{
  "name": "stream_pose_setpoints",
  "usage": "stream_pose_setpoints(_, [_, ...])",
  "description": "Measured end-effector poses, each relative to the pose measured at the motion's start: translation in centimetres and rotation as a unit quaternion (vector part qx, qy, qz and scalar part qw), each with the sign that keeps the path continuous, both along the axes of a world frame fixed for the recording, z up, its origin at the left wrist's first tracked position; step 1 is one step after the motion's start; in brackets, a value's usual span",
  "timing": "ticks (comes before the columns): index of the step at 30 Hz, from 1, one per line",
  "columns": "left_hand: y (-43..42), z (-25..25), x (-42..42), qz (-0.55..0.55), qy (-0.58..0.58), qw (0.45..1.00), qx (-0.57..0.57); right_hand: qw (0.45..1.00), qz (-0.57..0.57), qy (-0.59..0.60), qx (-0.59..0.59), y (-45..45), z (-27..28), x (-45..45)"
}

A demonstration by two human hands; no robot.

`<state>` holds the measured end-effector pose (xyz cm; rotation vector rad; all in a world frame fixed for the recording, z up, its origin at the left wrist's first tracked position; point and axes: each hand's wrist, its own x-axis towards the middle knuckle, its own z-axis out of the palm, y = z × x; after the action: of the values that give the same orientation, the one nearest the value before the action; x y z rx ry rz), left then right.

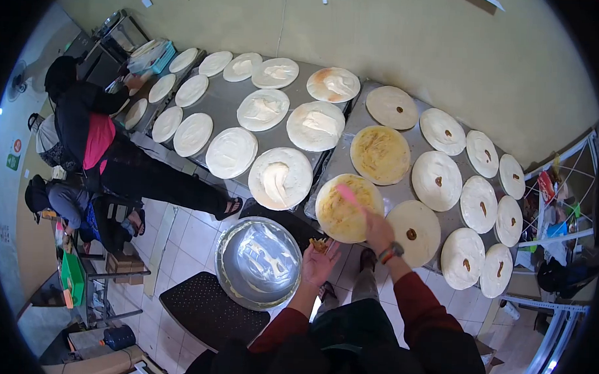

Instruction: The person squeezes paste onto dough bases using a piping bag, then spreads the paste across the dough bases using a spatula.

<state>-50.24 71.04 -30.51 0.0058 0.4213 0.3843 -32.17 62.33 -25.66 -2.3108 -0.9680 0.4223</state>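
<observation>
My right hand [379,232] is closed around the handle of a pink spatula [347,193]. Its blade touches a round flat layer [335,214] coated in a yellow-brown spread. Palm up, my left hand [318,265] holds a small brown food clump [319,245] near that layer's front edge; its exact kind is unclear. Just behind lies another yellow-brown coated layer [380,155]. To the right, a pale layer [413,233] carries a dark brown dab in its middle. A layer with heaped white cream [280,178] lies to the left.
A large metal bowl [257,263] smeared with cream stands left of my left hand, near a black perforated stool [206,309]. Several cream-covered layers line the metal tables [227,99]. One co-worker [110,127] stands at the far left; another person [68,202] sits behind. Wire shelving [570,170] is at right.
</observation>
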Motion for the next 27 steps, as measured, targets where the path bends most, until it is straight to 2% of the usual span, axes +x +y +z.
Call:
stream_pose_setpoints(4, [-0.4, -0.1, 0.1, 0.016, -0.003, 1.0, -0.002, 0.996, -0.005, -0.035, -0.087, 2.2, -0.9, 2.1])
stream_pose_setpoints(6, [-0.4, -0.1, 0.1, 0.024, -0.009, 1.0, -0.017, 0.983, 0.132, -0.018, -0.125, 1.8, 0.8, -1.4])
stream_pose_setpoints(7, [-0.5, 0.0, 0.0, 0.03, -0.015, 0.999, -0.033, 0.981, 0.151, -0.022, -0.117, 1.4, 1.6, -2.1])
stream_pose_setpoints(8, [-0.4, 0.0, 0.2, 0.033, -0.016, 0.999, -0.034, 0.981, 0.153, -0.023, -0.119, 1.4, 1.2, -1.6])
stream_pose_setpoints(10, [-0.5, 0.4, 0.2, 0.039, 0.012, 0.998, -0.056, 0.997, 0.061, -0.01, -0.042, 1.0, -0.5, 0.5])
stream_pose_setpoints(11, [-0.6, 0.2, 0.1, 0.039, 0.012, 0.997, -0.058, 0.997, 0.017, -0.068, -0.031, 1.2, -1.5, 2.4])
stream_pose_setpoints(14, [-0.5, 0.0, 0.1, 0.044, -0.013, 0.997, -0.063, 0.994, 0.058, -0.074, -0.048, 1.1, -2.2, 2.9])
stream_pose_setpoints(15, [-0.4, 0.3, 0.2, 0.043, -0.007, 0.998, -0.055, 0.985, 0.091, -0.061, -0.13, 0.6, -1.9, 1.2])
stream_pose_setpoints(18, [-0.6, 0.2, 0.0, 0.044, -0.007, 0.997, -0.058, 0.977, 0.153, -0.004, -0.147, -1.4, 2.7, -2.3])
stream_pose_setpoints(20, [-0.6, -0.1, 0.0, 0.04, -0.018, 0.997, -0.064, 0.984, 0.14, -0.01, -0.108, -1.9, 2.1, -0.6])
stream_pose_setpoints(22, [-0.7, -0.3, 0.1, 0.042, -0.022, 0.997, -0.058, 0.995, 0.051, -0.016, -0.081, -0.3, 1.3, 2.6])
stream_pose_setpoints(26, [-0.7, -0.6, 0.1, 0.04, -0.007, 0.998, -0.052, 0.991, 0.067, -0.061, -0.1, 1.8, 1.4, 3.8])
stream_pose_setpoints(27, [-0.5, -1.1, 0.0, 0.039, -0.013, 0.998, -0.043, 0.983, 0.111, -0.069, -0.129, 1.4, 1.9, 2.5])
